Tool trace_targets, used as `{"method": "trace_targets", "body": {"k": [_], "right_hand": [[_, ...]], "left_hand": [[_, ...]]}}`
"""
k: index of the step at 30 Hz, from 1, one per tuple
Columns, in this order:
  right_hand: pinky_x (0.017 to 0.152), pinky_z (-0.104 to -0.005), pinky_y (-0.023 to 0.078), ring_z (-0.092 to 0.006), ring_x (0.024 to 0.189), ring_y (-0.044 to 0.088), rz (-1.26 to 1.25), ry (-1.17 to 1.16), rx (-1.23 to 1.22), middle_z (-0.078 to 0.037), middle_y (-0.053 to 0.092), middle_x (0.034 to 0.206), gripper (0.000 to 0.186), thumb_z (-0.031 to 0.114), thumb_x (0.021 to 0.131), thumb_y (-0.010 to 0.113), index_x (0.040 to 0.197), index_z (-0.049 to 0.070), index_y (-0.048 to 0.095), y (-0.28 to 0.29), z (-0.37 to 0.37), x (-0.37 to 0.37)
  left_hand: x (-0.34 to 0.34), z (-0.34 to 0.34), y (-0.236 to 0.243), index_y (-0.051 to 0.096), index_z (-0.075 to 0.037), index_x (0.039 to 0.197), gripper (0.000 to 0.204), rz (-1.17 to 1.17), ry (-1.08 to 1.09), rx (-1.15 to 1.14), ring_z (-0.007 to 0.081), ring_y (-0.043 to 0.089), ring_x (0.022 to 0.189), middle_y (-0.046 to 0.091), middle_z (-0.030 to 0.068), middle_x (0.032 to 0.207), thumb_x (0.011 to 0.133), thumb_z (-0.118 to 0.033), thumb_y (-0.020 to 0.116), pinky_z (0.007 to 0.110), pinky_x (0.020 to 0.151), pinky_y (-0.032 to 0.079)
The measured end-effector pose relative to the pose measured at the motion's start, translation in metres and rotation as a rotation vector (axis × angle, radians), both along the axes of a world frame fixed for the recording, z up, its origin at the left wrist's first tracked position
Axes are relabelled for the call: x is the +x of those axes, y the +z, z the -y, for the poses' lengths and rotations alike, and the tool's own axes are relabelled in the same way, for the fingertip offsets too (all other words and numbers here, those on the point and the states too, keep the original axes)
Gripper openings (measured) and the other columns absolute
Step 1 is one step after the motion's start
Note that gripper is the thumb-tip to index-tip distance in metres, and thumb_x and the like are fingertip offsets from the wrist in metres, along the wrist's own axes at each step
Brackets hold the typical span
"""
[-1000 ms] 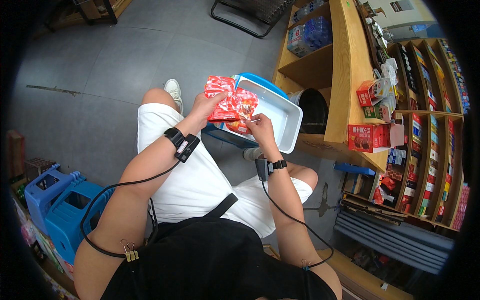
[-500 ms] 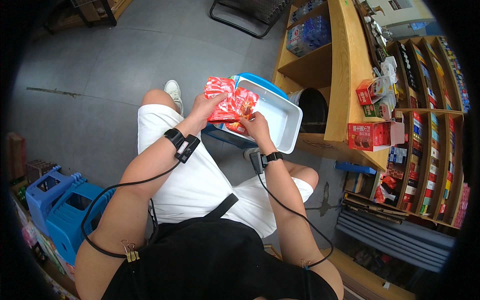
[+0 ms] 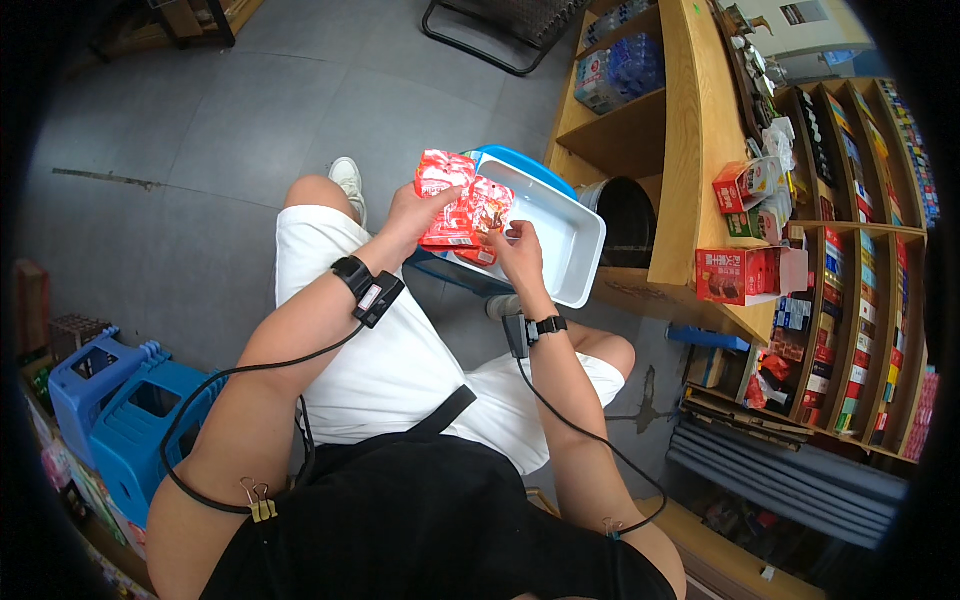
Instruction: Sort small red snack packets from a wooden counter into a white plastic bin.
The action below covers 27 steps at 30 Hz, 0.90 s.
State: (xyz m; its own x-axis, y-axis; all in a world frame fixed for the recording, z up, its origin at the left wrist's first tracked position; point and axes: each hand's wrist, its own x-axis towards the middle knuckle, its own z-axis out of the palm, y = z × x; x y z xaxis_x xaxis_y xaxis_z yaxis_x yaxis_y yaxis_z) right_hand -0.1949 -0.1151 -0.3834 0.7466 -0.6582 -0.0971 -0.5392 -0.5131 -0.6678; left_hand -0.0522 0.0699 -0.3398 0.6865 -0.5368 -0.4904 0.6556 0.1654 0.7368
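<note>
Red snack packets (image 3: 446, 178) lie stacked in my left hand (image 3: 416, 212), whose thumb presses on the top one. Close beside them, my right hand (image 3: 519, 252) pinches the lower edge of another red packet (image 3: 492, 203), which partly overlaps the stack. Both hands are over the left side of a white plastic tray (image 3: 594, 262). The tray's right part shows a bare white bottom; its left part is hidden behind the packets. Beneath the tray, a blue support (image 3: 528, 158) shows at its far edge.
At the right stands a wooden counter (image 3: 680, 140) with a dark round bin (image 3: 628, 222) in its lower opening. Open red boxes (image 3: 722, 276) rest on the counter. Shelves of colourful packs (image 3: 860, 330) are farther right. Blue plastic stools (image 3: 140, 420) stand at the left; a black-framed chair (image 3: 510, 30) is ahead.
The stack in my left hand has tilted and shifted slightly right. The packet in my right hand has turned a little and sits closer against the stack.
</note>
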Motion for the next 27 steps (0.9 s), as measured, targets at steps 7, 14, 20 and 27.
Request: {"method": "trace_targets", "body": {"k": [7,14,20,27], "right_hand": [[0.07,-0.0292,0.055,-0.0149,0.081,0.068,0.328,-0.086,0.489,-0.011,0.07,0.096,0.033,0.024,0.098,0.071,0.11,-0.005,0.061,0.048,-0.022,-0.004],[0.077,-0.0285,0.055,-0.0132,0.089,0.065,0.333,0.042,0.426,-0.008,0.066,0.096,0.052,0.021,0.08,0.091,0.107,0.0,0.052,0.07,-0.059,0.006],[0.087,-0.0342,0.056,-0.0203,0.1,0.065,0.282,0.135,0.31,-0.015,0.061,0.115,0.071,0.019,0.073,0.095,0.121,-0.002,0.047,0.073,-0.073,0.001],[0.085,-0.038,0.056,-0.0272,0.1,0.063,0.285,0.34,-0.076,-0.015,0.052,0.115,0.083,0.019,0.069,0.097,0.129,-0.005,0.045,0.079,-0.071,-0.005]], "left_hand": [[-0.005,0.002,0.006,0.065,0.002,0.118,0.038,0.219,-0.023,-0.086,0.0184,0.075,0.092,0.075,0.0126,0.109,0.091,-0.019,0.08,0.032,0.078,0.062],[-0.017,0.005,0.013,0.067,0.001,0.12,0.038,0.32,-0.149,-0.055,0.0162,0.073,0.096,0.075,0.0107,0.111,0.092,-0.022,0.078,0.032,0.082,0.059],[-0.017,0.009,0.002,0.068,0.002,0.116,0.04,0.264,-0.1,-0.031,0.0136,0.073,0.088,0.076,0.0106,0.104,0.099,-0.034,0.071,0.029,0.076,0.058],[-0.015,0.008,-0.002,0.064,0.003,0.117,0.041,-0.052,-0.078,-0.137,0.0167,0.074,0.087,0.074,0.0114,0.103,0.103,-0.036,0.064,0.032,0.075,0.061]]}}
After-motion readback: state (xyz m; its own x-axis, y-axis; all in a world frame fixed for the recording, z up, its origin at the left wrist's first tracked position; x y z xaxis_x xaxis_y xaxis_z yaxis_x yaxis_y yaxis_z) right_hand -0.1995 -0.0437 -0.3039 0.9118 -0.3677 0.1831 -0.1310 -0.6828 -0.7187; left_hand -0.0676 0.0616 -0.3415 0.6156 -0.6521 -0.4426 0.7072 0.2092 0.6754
